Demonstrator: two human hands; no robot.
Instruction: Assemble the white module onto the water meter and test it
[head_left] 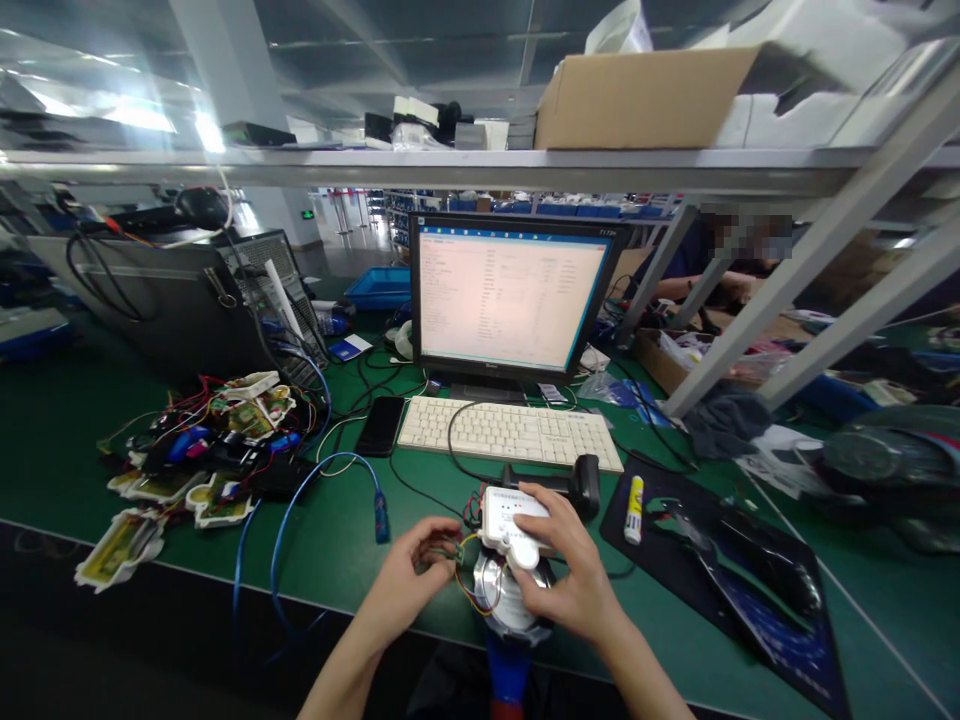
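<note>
My right hand (566, 555) grips a white plastic electronic module (504, 512) with small lights and printing on its face. Thin coloured wires (471, 590) come out of its left side. Curled around those wires, my left hand (429, 560) pinches what looks like a small connector, partly hidden by the fingers. Under the module sits a round silvery metal part (511, 600), with a blue and red handle-like piece (508, 665) below it at the table's front edge. Behind the module lies a black handheld scanner (585, 485), partly covered.
A white keyboard (510, 430) lies before a lit monitor (512, 295). A phone (380, 426), a blue cable (381, 515) and a pile of wired circuit boards (217, 440) are at left. A marker (634, 510) rests on a dark mat (720, 590) at right. Someone works behind the frame.
</note>
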